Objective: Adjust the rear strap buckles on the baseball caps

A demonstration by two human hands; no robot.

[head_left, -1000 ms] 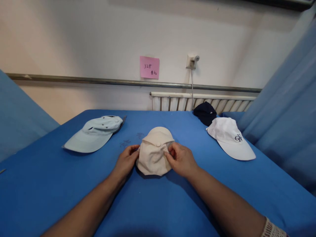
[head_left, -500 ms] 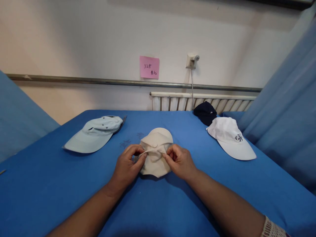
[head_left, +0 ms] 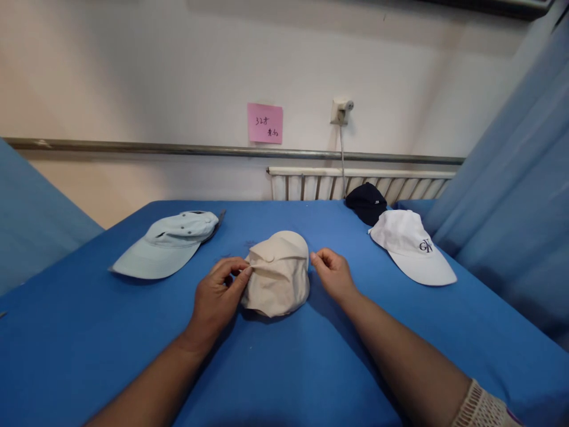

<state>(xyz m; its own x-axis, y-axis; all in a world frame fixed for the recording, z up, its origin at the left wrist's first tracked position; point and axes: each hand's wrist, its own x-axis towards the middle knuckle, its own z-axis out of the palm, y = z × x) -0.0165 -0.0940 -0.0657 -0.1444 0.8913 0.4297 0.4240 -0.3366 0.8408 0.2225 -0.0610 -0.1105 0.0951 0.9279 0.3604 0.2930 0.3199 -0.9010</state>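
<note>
- Cap of soft beige cloth, its rounded brim pointing away and its crown creased around a top button, lies centrally on the flat table covered in smooth blue cloth; the person's forearms reach in from either side of it.
- Left hand grips the beige cap's left side, cloth pinched between thumb and fingertips; this hold probably steadies the limp crown and keeps that fold raised.
- Right hand sits just beside the opposite edge, fingers loosely curled, with no cloth visible in them; I cannot tell whether the tips meet or brush the brim.
- Pale mint cloth cap with a long curved brim lies well apart on the left; white cloth cap with dark lettering and small navy cloth cap sit rightward, near the table's far corner; this spacing leaves sideways room for both hands.
</note>
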